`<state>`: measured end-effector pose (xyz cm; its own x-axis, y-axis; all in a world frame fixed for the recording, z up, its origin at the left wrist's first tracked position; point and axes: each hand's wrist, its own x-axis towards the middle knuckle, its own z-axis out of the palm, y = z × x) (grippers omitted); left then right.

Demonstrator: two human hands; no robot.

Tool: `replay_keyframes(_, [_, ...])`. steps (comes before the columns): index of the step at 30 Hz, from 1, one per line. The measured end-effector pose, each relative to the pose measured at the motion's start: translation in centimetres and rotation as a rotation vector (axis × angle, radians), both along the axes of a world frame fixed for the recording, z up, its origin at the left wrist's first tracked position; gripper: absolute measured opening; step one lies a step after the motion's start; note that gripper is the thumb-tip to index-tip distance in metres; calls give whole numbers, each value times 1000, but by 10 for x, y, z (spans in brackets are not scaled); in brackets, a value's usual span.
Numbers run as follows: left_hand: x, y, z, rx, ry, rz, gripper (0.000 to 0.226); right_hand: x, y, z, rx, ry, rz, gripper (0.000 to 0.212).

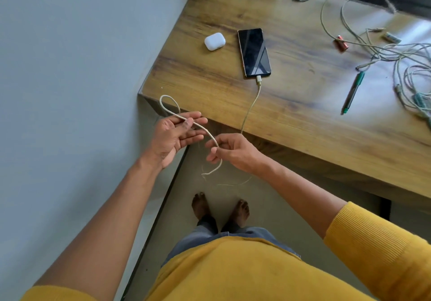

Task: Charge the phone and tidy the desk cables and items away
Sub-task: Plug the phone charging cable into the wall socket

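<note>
A black phone [254, 52] lies face up on the wooden desk [210, 84], with a pale charging cable [250, 107] plugged into its lower end and running off the desk's front edge. In front of the desk, my left hand [177, 135] pinches a loop of this cable between thumb and fingers, the other fingers straight. My right hand [229, 151] pinches the same cable a little further along, and the cable's frayed end hangs below it. A white earbud case [214, 41] sits left of the phone.
At the desk's right lie a tangle of pale cables [382, 51], a green pen [352, 93], red batteries [341, 43] and another battery [393, 37]. A grey wall is on the left. My bare feet stand on the floor below the desk edge.
</note>
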<state>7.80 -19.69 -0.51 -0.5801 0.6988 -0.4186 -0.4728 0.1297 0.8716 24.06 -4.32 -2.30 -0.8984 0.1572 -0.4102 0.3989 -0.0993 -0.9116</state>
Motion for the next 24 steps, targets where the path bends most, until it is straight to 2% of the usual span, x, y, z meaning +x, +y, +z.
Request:
replay_keyframes(5, [0,9,12,106,-111,240,21,9,21,-1,16,-39,81,17])
replay_keyframes(10, [-5,16,23,218,-225,469,15,17,28,-3,240,-122,270,9])
replay_keyframes(13, [-2,19,23,238,-232,512,15,23,25,-11,259,-154,291,9])
replay_keyframes(16, [16,17,14,156,-229,389,33,22,24,-5,91,-118,179,11])
replay_keyframes(19, [43,9,3,-72,-89,108,51,15,28,7,-89,-60,30,13])
replay_keyframes(21, [59,1,-1,-175,34,-77,51,11,34,16,-179,-12,-51,15])
replay_keyframes(24, [76,-8,-2,-254,184,-264,37,2,42,29,-317,23,-140,23])
